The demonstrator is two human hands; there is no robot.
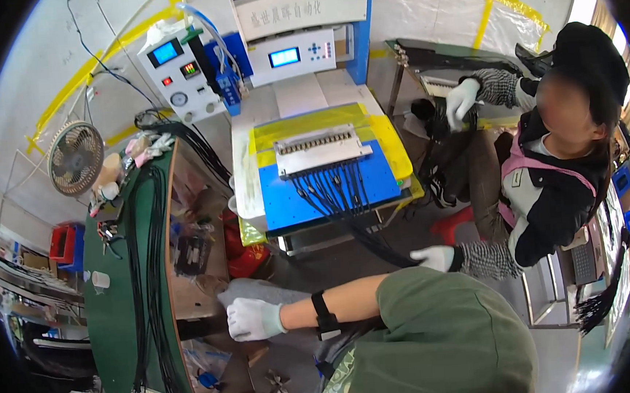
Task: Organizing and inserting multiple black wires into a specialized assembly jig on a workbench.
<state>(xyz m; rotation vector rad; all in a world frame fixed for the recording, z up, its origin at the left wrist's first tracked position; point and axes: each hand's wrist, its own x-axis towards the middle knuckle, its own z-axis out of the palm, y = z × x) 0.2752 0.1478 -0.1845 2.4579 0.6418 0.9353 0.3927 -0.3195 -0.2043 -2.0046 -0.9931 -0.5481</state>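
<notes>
My right hand (253, 318) wears a white glove and a black wrist strap, below a rolled-up green sleeve (441, 334). It reaches left to the side of a green workbench (115, 313), fingers curled beside a dark piece at the bench's edge and just below a grey cloth (263, 291). Whether it grips anything is unclear. My left hand is out of view. Black cables (149, 281) lie in long runs along the bench. A seated co-worker's gloved hand (436, 258) holds a bundle of black cables (376, 240) that hangs from a machine's blue plate (315, 196).
The machine (304, 44) with small screens stands behind the blue plate, and a white control box (175, 75) is to its left. A fan (75, 158) stands at the bench's far end. The co-worker (554, 172) sits on the right, their other gloved hand (462, 100) raised.
</notes>
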